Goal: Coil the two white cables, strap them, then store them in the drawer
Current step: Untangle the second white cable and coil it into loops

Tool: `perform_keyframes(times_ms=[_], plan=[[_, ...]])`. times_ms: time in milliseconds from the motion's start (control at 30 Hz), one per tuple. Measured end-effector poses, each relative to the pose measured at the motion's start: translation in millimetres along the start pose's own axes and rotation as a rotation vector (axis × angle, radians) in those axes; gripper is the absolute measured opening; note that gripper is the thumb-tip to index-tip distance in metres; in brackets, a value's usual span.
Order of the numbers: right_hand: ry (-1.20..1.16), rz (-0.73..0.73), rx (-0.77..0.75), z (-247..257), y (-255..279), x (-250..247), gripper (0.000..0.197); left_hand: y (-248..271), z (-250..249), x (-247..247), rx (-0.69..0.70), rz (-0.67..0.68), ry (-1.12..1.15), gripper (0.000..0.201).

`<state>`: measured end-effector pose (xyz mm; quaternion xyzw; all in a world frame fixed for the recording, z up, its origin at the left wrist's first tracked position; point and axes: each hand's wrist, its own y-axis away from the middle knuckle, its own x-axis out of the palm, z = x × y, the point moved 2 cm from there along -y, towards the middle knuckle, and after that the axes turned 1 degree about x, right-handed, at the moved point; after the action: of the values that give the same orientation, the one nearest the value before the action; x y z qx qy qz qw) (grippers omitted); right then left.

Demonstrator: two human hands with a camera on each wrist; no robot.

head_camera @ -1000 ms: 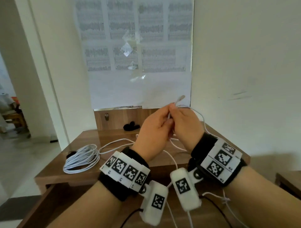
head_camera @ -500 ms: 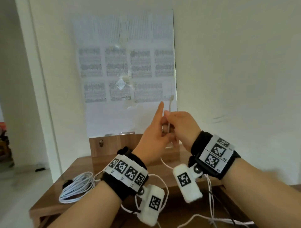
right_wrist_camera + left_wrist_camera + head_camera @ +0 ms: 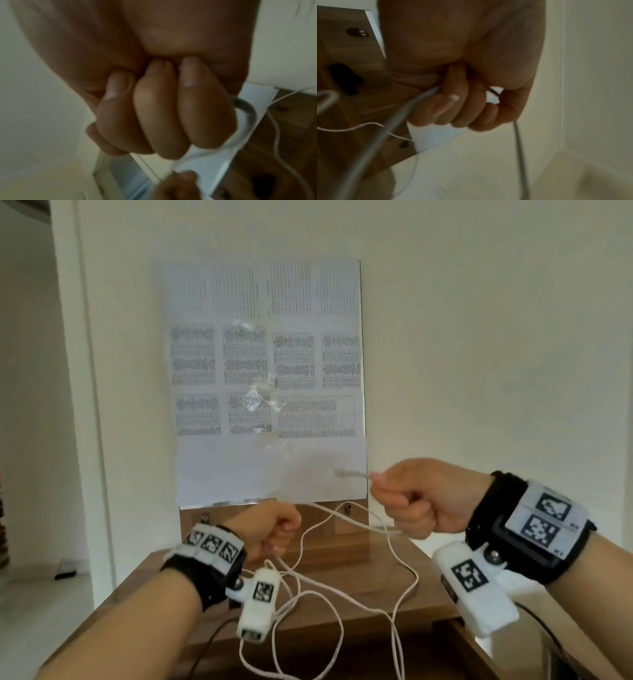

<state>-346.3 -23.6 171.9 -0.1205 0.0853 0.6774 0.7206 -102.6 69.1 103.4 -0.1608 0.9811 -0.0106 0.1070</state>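
Observation:
A thin white cable (image 3: pixel 346 599) hangs in loose loops over the wooden table (image 3: pixel 363 577). My right hand (image 3: pixel 416 501) is raised at the right and grips the cable near its end; the plug tip (image 3: pixel 344 473) sticks out to the left of the fist. My left hand (image 3: pixel 274 530), lower and to the left, is curled round the same cable (image 3: pixel 399 119) further along. In the right wrist view my fingers (image 3: pixel 157 108) are curled tight, with the cable (image 3: pixel 247 106) emerging beside them. The other coiled cable is out of view.
A large printed sheet (image 3: pixel 267 378) leans against the wall behind the table. A wooden back panel (image 3: pixel 205 517) with a metal fitting rises at the table's rear. A small black object (image 3: pixel 346 78) lies on the wood. Black camera leads hang from my wrists.
My hands were together at the plug; now they have pulled apart, the right up and to the right with the plug end, the left down and left along the cable. The head view has tilted upward.

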Motion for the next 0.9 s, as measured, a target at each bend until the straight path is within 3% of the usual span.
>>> perform_keyframes(times_ms=[133, 167, 233, 300, 367, 467, 567, 633, 700, 767, 900], plan=[[0.312, -0.103, 0.356, -39, -6, 9, 0.053, -1, -49, 0, -0.087, 0.098, 0.244, 0.023], [0.362, -0.142, 0.419, -46, -9, 10, 0.053, 0, -58, 4, -0.059, 0.102, 0.25, 0.023], [0.347, -0.276, 0.47, -58, -17, 9, 0.05, 3, -69, 17, 0.083, 0.04, 0.044, 0.027], [0.136, -0.442, 0.356, -68, -28, 7, 0.049, 10, -72, 38, 0.283, -0.099, -0.345, 0.028], [-0.251, -0.521, 0.198, -73, -38, 3, 0.05, 17, -68, 59, 0.486, -0.262, -0.698, 0.025], [-0.694, -0.437, 0.028, -72, -50, 8, 0.053, 26, -50, 79, 0.635, -0.364, -0.955, 0.023], [-0.831, -0.494, -0.087, -70, -61, 18, 0.042, 27, -27, 87, 0.686, -0.285, -0.992, 0.02], [-0.853, -0.611, -0.173, -70, -66, 17, 0.033, 29, -13, 89, 0.724, -0.175, -0.962, 0.032], [-0.88, -0.614, -0.246, -67, -68, 8, 0.036, 30, 1, 85, 0.724, -0.047, -0.784, 0.032], [-0.919, -0.536, -0.284, -59, -65, -2, 0.043, 30, 15, 77, 0.695, 0.02, -0.614, 0.019], [-0.961, -0.189, -0.28, -44, -57, -5, 0.044, 13, 44, 62, 0.541, 0.085, -0.591, 0.024]])
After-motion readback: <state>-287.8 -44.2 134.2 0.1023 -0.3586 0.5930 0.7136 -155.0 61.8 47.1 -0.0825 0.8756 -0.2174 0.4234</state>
